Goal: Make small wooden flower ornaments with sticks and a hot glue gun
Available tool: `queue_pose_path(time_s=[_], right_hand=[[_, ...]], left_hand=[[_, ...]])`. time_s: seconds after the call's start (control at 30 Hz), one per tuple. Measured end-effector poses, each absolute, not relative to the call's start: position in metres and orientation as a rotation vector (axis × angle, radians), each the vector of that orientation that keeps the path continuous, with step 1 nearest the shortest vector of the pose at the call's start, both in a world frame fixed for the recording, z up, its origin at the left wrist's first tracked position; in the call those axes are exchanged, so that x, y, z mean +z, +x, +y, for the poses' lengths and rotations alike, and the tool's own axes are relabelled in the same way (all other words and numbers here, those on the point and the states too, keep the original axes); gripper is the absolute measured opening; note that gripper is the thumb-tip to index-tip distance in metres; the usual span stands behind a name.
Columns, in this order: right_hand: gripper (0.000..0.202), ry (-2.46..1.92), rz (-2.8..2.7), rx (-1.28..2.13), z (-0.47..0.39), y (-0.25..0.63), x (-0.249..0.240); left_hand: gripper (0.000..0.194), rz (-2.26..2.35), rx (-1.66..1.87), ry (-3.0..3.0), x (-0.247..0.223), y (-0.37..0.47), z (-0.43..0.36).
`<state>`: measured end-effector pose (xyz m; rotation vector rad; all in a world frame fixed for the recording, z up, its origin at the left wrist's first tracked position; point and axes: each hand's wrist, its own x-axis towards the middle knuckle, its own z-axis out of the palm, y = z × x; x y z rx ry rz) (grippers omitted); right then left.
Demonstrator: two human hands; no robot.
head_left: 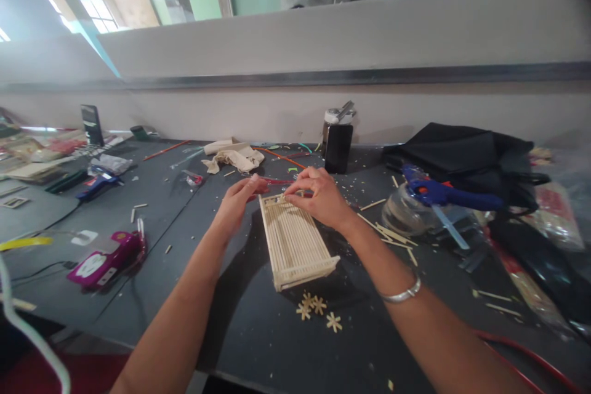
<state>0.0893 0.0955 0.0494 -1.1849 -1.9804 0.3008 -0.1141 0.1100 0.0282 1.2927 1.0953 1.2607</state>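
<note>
A small bed-shaped model of pale wooden sticks point(295, 234) lies on the dark table, with a raised rail at its near end. My left hand point(237, 203) is at its far left corner, fingers bent around that end. My right hand point(318, 197) is over the far end, thumb and forefinger pinched together at the end rail. What lies between those fingertips is too small to make out. Several little star-shaped stick pieces point(318, 305) lie just in front of the model's near end.
Loose sticks point(392, 234) lie to the right, beside a clear round container point(401, 209) and a blue glue gun point(443, 194). A phone point(338, 149) stands upright at the back. Beige cloth point(235, 157) is behind my left hand. A purple device point(108, 260) sits at left.
</note>
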Motion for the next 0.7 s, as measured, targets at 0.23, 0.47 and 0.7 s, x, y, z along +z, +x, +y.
queue_pose_path(time_s=[0.23, 0.47, 0.7], right_hand=[[0.003, -1.181, -2.034, 0.179, 0.094, 0.087, 0.042], [0.003, -1.156, -2.048, 0.109, 0.097, 0.086, 0.034], [0.004, -1.132, -2.048, 0.073, 0.1, 0.086, 0.031]], left_hand=[[0.036, 0.968, 1.118, 1.382, 0.037, -0.11, 0.099], [0.044, 0.991, 1.003, 1.504, 0.056, -0.106, 0.098], [0.044, 1.251, 0.749, 1.921, 0.077, -0.095, 0.109]])
